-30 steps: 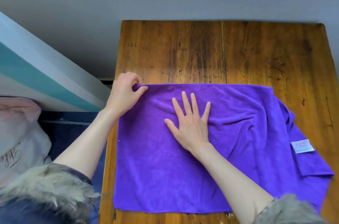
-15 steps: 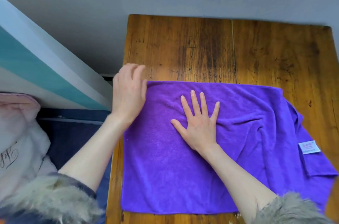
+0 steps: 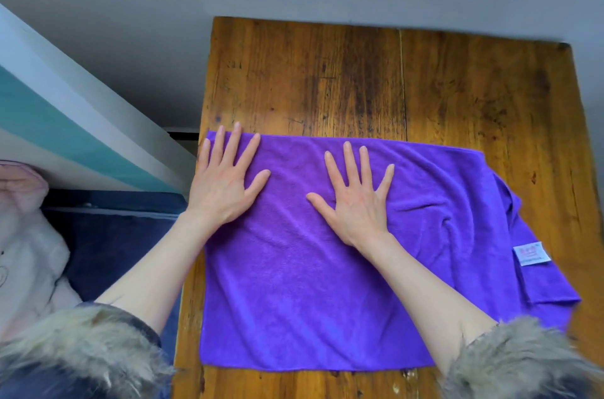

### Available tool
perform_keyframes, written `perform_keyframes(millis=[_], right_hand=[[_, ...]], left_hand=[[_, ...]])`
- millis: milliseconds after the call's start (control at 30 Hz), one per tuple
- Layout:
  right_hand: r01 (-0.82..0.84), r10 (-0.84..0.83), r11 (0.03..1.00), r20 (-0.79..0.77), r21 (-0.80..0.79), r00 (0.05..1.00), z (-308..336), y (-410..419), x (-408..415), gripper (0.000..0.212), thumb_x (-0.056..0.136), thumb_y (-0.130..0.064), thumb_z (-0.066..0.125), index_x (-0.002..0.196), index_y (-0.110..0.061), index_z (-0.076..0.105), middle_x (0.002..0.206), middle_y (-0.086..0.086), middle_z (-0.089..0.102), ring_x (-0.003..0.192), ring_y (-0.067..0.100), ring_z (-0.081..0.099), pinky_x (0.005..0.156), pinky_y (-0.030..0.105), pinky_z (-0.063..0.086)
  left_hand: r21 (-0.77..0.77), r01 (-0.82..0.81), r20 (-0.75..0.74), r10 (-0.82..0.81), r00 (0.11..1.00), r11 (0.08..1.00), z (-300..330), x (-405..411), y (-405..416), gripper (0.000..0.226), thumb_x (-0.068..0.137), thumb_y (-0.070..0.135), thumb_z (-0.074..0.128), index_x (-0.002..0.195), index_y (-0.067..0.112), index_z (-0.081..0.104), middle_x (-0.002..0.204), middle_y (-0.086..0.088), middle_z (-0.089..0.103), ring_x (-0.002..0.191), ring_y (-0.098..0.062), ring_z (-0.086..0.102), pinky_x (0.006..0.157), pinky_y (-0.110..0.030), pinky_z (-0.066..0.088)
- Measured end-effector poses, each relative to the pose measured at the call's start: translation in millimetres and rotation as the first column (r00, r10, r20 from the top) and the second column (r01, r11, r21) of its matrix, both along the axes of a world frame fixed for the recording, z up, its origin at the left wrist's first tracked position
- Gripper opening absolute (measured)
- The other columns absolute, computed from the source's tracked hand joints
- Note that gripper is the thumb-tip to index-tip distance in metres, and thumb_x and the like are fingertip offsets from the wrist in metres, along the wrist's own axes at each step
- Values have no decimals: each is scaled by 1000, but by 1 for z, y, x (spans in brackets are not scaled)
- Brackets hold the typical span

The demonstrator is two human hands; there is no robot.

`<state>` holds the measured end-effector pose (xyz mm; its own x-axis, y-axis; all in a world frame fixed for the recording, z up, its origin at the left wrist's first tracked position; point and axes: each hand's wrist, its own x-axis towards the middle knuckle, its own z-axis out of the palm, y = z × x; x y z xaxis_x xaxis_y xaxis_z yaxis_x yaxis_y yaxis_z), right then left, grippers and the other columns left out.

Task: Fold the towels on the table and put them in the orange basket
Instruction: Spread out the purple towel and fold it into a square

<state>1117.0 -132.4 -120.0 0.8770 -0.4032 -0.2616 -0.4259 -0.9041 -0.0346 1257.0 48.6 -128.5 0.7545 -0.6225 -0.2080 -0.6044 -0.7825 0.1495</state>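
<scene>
From my end, the near edge of the purple towel (image 3: 294,284) lies straight along the near side of the desk (image 3: 359,78). Further in, my left hand (image 3: 222,189) and right hand (image 3: 356,202) press it flat, fingers spread wide, holding nothing. I judge this the smoothing step; next comes another fold. The far right side is rumpled, its white label (image 3: 532,254) showing.

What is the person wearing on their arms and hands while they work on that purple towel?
Nothing covers the left hand or the right hand: no gloves, rings or watch show. Both forearms are bare, with the sleeves pushed up. Each sleeve ends in a shaggy grey-brown fur cuff, and the left sleeve shows dark fabric under the fur.
</scene>
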Motion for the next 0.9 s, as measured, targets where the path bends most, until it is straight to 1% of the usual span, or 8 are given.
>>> perform_keyframes(millis=[100, 167, 367, 500, 600, 700, 800, 900], right_hand=[[-2, 1, 997, 1, 75, 1000, 9, -1, 5, 78, 83, -73, 14, 149, -34, 0, 158, -2, -12, 144, 22, -17, 109, 63, -11], [-2, -10, 990, 88, 141, 996, 16, -3, -3, 71, 89, -64, 23, 149, -31, 9, 159, -1, -2, 146, 20, -8, 111, 61, -8], [212, -263, 962, 359, 175, 895, 30, -38, -89, 52, 93, -37, 32, 138, -15, 45, 147, 7, 40, 140, 23, 29, 111, 58, 14], [336, -441, 891, 400, 306, 803, 35, -93, -153, 55, 91, -36, 30, 133, -5, 48, 135, 13, 52, 127, 29, 46, 106, 46, 35], [396, -508, 854, 370, 339, 778, 39, -123, -185, 58, 90, -40, 27, 133, -5, 46, 131, 12, 52, 122, 27, 48, 97, 38, 41], [383, -492, 849, 277, 364, 825, 30, -145, -206, 63, 90, -42, 22, 134, -4, 44, 137, 12, 48, 127, 27, 45, 105, 38, 36], [250, -317, 925, 222, 285, 922, 17, -165, -223, 56, 93, -37, 26, 131, -3, 50, 139, 14, 48, 129, 27, 45, 111, 38, 30], [143, -179, 970, 177, 197, 968, 10, -192, -235, 51, 95, -33, 31, 134, -5, 48, 144, 13, 42, 135, 25, 39, 111, 41, 28]], left_hand=[[-62, -71, -35, 69, 997, 996, 10, -19, -15, 62, 91, 47, 15, 149, 25, 11, 158, -7, -2, 145, -26, -7, 115, -47, -7], [-111, -46, -37, 43, 998, 993, 16, -46, -29, 61, 91, 43, 16, 149, 25, 12, 158, -6, -1, 145, -27, -7, 114, -50, -7], [-134, 37, -125, -53, 991, 990, 23, -134, -82, 61, 91, 45, 17, 149, 26, 15, 158, -7, 3, 145, -30, -2, 112, -55, 0], [-109, 135, -119, -148, 982, 985, 21, -176, -122, 59, 92, 44, 22, 147, 26, 19, 157, -8, 10, 144, -33, 4, 110, -60, 7], [-105, 170, -128, -183, 975, 980, 21, -199, -158, 60, 91, 46, 22, 147, 26, 20, 157, -8, 10, 144, -33, 4, 109, -61, 6], [-90, 165, -169, -179, 969, 982, 21, -217, -193, 65, 88, 53, 16, 149, 28, 14, 158, -5, 2, 145, -30, -4, 109, -63, 1], [-17, 86, -211, -87, 973, 996, 16, -228, -216, 75, 80, 65, 6, 149, 33, 3, 157, 1, -10, 143, -26, -15, 106, -65, -6], [17, 48, -210, -43, 977, 999, 13, -230, -220, 78, 78, 68, 2, 148, 35, 0, 157, 5, -14, 143, -22, -19, 106, -64, -9]])
